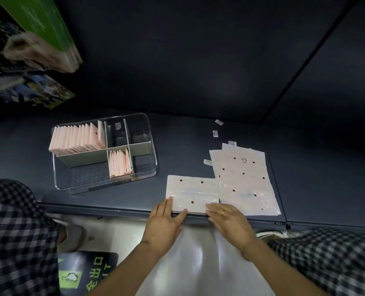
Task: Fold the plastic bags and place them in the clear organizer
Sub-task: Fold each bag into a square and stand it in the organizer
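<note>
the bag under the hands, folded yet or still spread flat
Partly folded, it seems: the bag lies flat at the shelf edge, about half as long as the stack beside it. Both hands rest on its near edge.

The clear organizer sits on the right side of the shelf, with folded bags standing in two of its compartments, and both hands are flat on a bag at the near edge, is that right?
Not quite. The head view shows the clear organizer on the left, not the right. The rest holds: folded bags stand in two compartments, and the left hand and right hand lie flat on a bag at the near edge.
</note>
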Action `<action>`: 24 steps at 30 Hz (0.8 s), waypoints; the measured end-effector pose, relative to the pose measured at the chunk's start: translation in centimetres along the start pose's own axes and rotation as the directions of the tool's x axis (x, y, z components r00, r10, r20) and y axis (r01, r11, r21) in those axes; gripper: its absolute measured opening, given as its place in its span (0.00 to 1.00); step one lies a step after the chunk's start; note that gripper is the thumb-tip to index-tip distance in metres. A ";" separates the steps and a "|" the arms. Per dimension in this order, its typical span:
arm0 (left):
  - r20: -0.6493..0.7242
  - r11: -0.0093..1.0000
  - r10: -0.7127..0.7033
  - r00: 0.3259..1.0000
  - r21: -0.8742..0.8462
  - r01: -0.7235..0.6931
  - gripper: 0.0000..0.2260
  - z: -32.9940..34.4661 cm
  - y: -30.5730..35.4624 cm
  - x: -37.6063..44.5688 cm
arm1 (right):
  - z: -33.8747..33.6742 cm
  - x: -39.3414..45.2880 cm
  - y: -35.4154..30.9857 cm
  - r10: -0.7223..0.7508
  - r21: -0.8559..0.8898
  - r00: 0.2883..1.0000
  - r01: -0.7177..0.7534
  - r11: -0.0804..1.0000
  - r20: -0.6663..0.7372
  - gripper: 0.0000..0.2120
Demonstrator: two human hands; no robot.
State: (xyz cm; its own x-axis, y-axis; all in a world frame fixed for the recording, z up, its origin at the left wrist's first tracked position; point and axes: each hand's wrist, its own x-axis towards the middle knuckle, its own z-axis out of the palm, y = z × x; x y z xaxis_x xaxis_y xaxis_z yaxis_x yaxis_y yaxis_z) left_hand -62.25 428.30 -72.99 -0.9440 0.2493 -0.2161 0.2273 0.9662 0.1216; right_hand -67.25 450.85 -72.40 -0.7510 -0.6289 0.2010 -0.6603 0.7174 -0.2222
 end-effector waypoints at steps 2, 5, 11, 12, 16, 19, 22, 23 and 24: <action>-0.027 1.000 0.001 1.000 -0.018 -0.002 0.20 -0.2 -0.2 0.0 | -0.6 -0.5 0.6 0.050 0.007 0.999 -0.050 0.999 -0.008 0.14; -0.072 0.999 0.027 0.997 -0.043 -0.030 0.19 -0.2 -0.7 0.1 | -0.8 -0.2 0.8 0.050 -0.013 0.999 -0.050 0.999 -0.012 0.13; -0.041 0.987 0.048 0.998 -0.152 -0.054 0.18 -0.5 -1.4 1.2 | -0.9 0.8 0.7 -0.001 -0.099 1.000 0.002 0.995 0.011 0.12; -0.044 0.987 0.037 0.998 -0.154 -0.043 0.18 -0.5 -1.4 1.3 | -1.1 1.1 0.6 -0.003 -0.103 1.000 0.005 0.995 0.015 0.12; -0.068 0.986 0.008 0.998 -0.166 -0.020 0.24 -1.0 -2.1 2.2 | -1.3 2.2 0.2 0.111 -0.006 0.992 -0.111 0.994 0.064 0.11; -0.102 0.964 -0.031 0.994 -0.265 0.003 0.26 -1.6 -2.5 3.1 | -1.9 3.0 0.6 0.359 0.236 0.905 -0.409 0.881 0.228 0.03; -0.106 0.861 -0.161 0.981 -0.502 0.087 0.26 -2.2 -2.7 3.8 | -2.0 4.6 1.4 0.466 0.303 0.848 -0.526 0.794 0.251 0.03; -0.106 0.808 -0.209 0.972 -0.578 0.111 0.27 -2.3 -2.7 4.0 | -1.9 5.1 1.6 0.502 0.312 0.830 -0.557 0.770 0.245 0.03; -0.110 0.756 -0.251 0.962 -0.642 0.124 0.28 -2.5 -2.6 4.1 | -1.8 5.6 1.8 0.536 0.329 0.806 -0.592 0.736 0.251 0.04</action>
State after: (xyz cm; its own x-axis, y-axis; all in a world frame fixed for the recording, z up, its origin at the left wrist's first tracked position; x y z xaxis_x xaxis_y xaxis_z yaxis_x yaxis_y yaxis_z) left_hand -67.35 426.61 -71.76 -0.9912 -0.0102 -0.1321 -0.0990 0.7197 0.6872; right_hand -72.65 449.14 -69.90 -0.9605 -0.1972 -0.1963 -0.0427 0.8017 -0.5961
